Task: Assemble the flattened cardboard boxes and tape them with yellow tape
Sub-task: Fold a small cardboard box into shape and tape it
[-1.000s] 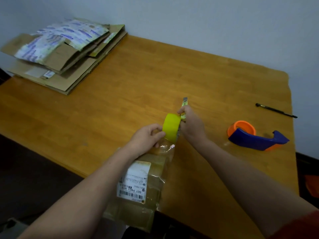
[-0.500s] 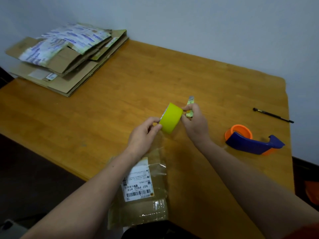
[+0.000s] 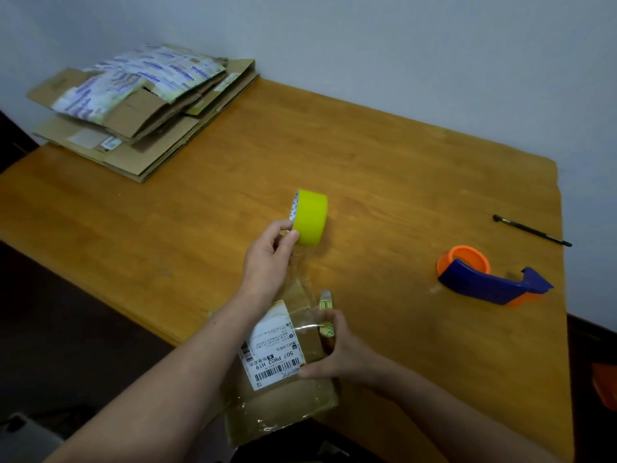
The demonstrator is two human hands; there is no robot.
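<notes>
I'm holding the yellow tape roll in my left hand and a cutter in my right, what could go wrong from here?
The box juts past the near edge of the table, so pressing on it could tip it off. Your right hand grips the cutter while its thumb rests on the box; a slip might nick skin. Your left hand only pinches the tape roll and could drop it.

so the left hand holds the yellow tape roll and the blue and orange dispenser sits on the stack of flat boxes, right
Not quite. The head view shows the left hand holding the yellow tape roll, but the blue and orange dispenser sits on the table, apart from the stack of flat boxes.
</notes>
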